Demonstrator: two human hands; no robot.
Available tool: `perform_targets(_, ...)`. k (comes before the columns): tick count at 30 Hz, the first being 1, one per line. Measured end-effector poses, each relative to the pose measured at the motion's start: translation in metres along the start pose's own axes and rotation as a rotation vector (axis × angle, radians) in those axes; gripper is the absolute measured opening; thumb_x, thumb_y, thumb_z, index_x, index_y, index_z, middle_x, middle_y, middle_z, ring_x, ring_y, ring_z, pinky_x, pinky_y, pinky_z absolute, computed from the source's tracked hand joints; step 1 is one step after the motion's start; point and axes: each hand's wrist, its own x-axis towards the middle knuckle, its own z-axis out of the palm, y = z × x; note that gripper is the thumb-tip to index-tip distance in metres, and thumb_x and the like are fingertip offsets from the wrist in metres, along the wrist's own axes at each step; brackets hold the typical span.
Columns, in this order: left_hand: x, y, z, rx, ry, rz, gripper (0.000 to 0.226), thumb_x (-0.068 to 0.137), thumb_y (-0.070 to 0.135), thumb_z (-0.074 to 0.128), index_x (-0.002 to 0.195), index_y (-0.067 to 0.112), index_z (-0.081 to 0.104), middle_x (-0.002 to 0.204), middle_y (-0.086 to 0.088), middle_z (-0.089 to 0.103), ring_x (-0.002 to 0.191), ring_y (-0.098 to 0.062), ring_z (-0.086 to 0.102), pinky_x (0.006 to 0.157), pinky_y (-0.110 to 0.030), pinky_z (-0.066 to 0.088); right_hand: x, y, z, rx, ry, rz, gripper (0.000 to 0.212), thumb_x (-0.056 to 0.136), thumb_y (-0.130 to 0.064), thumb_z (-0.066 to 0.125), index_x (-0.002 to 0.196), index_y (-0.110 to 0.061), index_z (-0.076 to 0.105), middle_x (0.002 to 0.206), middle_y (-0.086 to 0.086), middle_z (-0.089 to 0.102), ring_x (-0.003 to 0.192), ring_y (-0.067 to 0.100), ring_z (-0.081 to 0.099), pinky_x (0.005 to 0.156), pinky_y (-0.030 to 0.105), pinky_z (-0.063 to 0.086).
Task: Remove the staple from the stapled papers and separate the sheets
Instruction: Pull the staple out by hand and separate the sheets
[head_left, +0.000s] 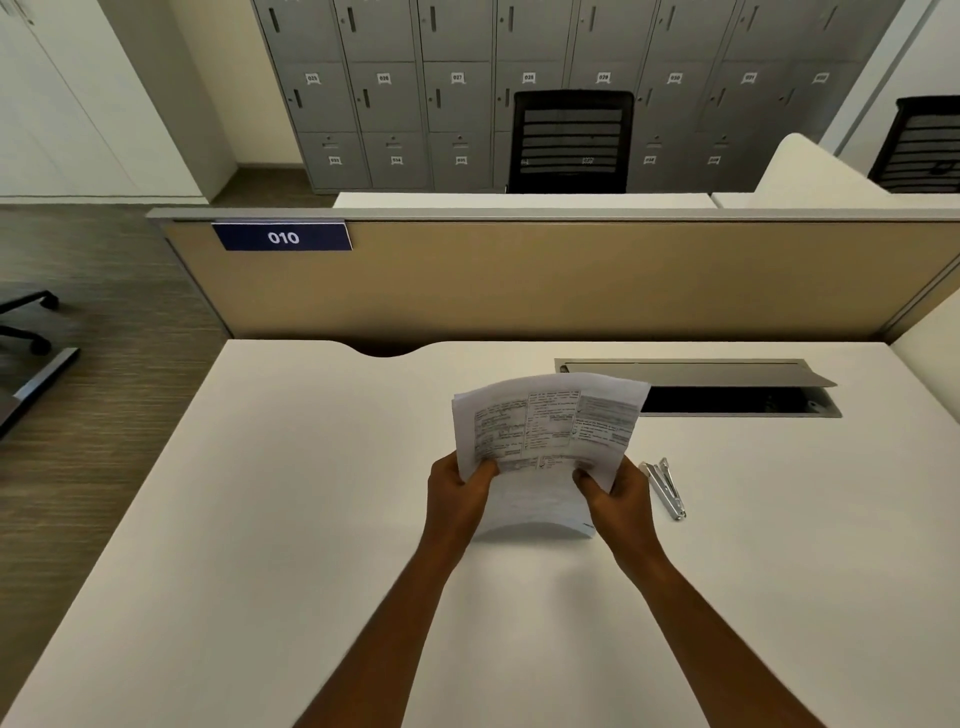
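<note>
Head camera, looking forward and down: two bare forearms reach out over a plain white table (291, 519). Both hands hold one set of printed papers (545, 431) up off the table, above its middle and nearer the far edge than the near one. The left hand (457, 493) is closed on the lower left edge of the papers, thumb on the front and fingers curled behind. The right hand (618, 499) is closed on the lower right edge in the same way. The papers are tilted up toward the camera, with printed text and boxes on the upper part. Their lower part bows downward between the hands, and the edges of several sheets show at the upper left corner. No staple can be made out; it is too small to tell.

Just to the right of the right hand, a small metal staple remover (665, 486) lies flat on the table. Beyond it, near the far right corner, a cable hatch (727, 384) is set into the table with its lid raised. A tan partition (571, 280) runs along the far edge, bearing a blue sign (283, 237) reading 010.
</note>
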Motion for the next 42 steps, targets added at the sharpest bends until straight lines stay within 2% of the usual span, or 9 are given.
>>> perform_targets(10,0.016,0.011,-0.034,-0.069,0.069,0.130,0.039,0.084,0.008,0.075,0.118,0.023,0.065,0.108,-0.007,0.076,0.097,-0.025,0.074,0.092,-0.052,0.060,0.021,-0.051,-0.031,-0.450,-0.061,-0.437,0.027,0.091,-0.002,0.067,0.116,-0.013,0.067,0.099,-0.006,0.070,0.087,0.005,0.066,0.073,0.005,0.049)
perform_targets(13,0.019,0.025,-0.050,0.084,0.129,0.298,0.067,0.083,0.009,0.082,0.139,0.025,0.049,0.135,0.003,0.062,0.117,-0.018,0.065,0.095,-0.035,0.057,0.029,-0.069,-0.042,-0.671,-0.101,-0.569,0.018,0.088,-0.003,0.071,0.104,-0.011,0.068,0.093,0.003,0.072,0.080,0.019,0.066,0.070,0.012,0.049)
perform_targets(16,0.020,0.042,-0.058,0.394,0.078,0.572,0.076,0.080,0.017,0.085,0.144,0.022,0.046,0.146,0.012,0.052,0.134,-0.005,0.049,0.107,-0.020,0.042,0.029,-0.078,-0.042,-0.853,-0.140,-0.621,0.020,0.085,-0.007,0.073,0.104,-0.013,0.068,0.098,0.005,0.074,0.084,0.024,0.067,0.074,0.036,0.057)
perform_targets(21,0.012,0.050,-0.043,0.545,-0.245,0.685,0.045,0.084,0.011,0.079,0.125,0.025,0.066,0.129,0.015,0.066,0.125,-0.004,0.059,0.104,-0.021,0.048,0.021,-0.085,-0.025,-1.010,-0.232,-0.651,0.021,0.080,-0.016,0.078,0.098,-0.017,0.068,0.096,0.004,0.075,0.080,0.023,0.069,0.071,0.037,0.059)
perform_targets(24,0.013,0.034,-0.039,0.485,-0.255,0.565,0.018,0.094,0.014,0.070,0.108,0.024,0.076,0.098,0.021,0.074,0.094,-0.003,0.072,0.079,-0.024,0.060,0.019,-0.084,-0.020,-1.043,-0.268,-0.640,0.016,0.082,-0.018,0.075,0.096,-0.017,0.067,0.095,0.004,0.075,0.077,0.023,0.070,0.072,0.036,0.059)
perform_targets(28,0.011,0.022,-0.044,0.354,-0.182,0.417,0.022,0.096,0.014,0.069,0.099,0.034,0.076,0.087,0.019,0.076,0.085,-0.003,0.073,0.069,-0.015,0.056,0.026,-0.081,-0.037,-1.081,-0.219,-0.628,0.007,0.085,-0.023,0.071,0.090,-0.022,0.065,0.089,-0.002,0.074,0.076,0.023,0.069,0.076,0.037,0.053)
perform_targets(35,0.017,0.011,-0.059,0.122,-0.112,0.235,0.019,0.090,0.010,0.076,0.093,0.029,0.077,0.089,0.008,0.080,0.088,-0.013,0.076,0.071,-0.025,0.061,0.038,-0.059,-0.087,-0.514,-0.144,-0.264,0.019,0.080,-0.012,0.082,0.095,-0.010,0.070,0.091,0.004,0.073,0.083,0.020,0.069,0.070,0.012,0.053)
perform_targets(39,0.021,0.010,-0.056,0.050,-0.100,0.188,0.017,0.090,0.009,0.075,0.097,0.025,0.076,0.089,0.008,0.080,0.089,-0.013,0.077,0.070,-0.023,0.061,0.035,-0.042,-0.088,-0.068,-0.153,-0.068,0.036,0.080,0.001,0.079,0.114,-0.005,0.066,0.109,0.009,0.075,0.100,0.021,0.073,0.086,0.031,0.061)
perform_targets(42,0.024,0.003,-0.053,0.026,-0.096,0.163,0.016,0.090,0.010,0.075,0.098,0.024,0.076,0.090,0.007,0.080,0.088,-0.012,0.076,0.070,-0.023,0.061,0.029,-0.024,-0.077,0.011,-0.120,0.008,0.039,0.081,-0.001,0.079,0.119,-0.007,0.068,0.110,0.005,0.076,0.101,0.019,0.073,0.081,0.028,0.060)
